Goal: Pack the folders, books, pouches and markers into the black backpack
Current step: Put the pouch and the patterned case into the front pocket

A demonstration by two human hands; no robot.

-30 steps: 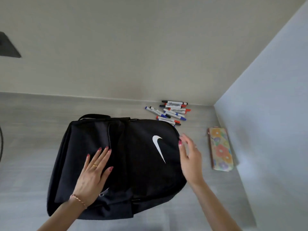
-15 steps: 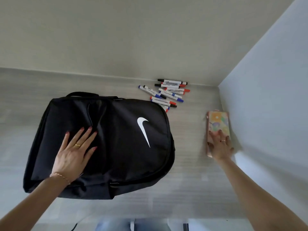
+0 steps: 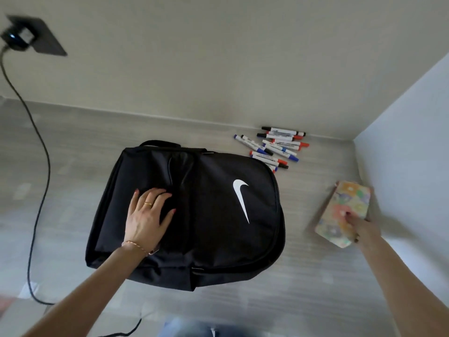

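Observation:
The black backpack (image 3: pixel 218 215) with a white swoosh lies flat on the grey table, its handle toward the wall. My left hand (image 3: pixel 148 217) rests on its left half with the fingers bent into the fabric. At the right, my right hand (image 3: pixel 362 227) grips the near end of a floral pouch (image 3: pixel 345 210), which is tilted and lifted off the table beside the side panel. Several markers (image 3: pixel 274 148) with blue, red and black caps lie in a loose pile behind the backpack near the wall.
A black cable (image 3: pixel 36 166) runs from a wall socket plate (image 3: pixel 31 35) at the upper left down across the table's left side. A pale side panel (image 3: pixel 413 166) closes the right. The table's front edge is near my body.
My right hand went from the backpack's right edge to the floral pouch, took hold of it and has raised and tilted it. My left hand's fingers have curled into the backpack fabric.

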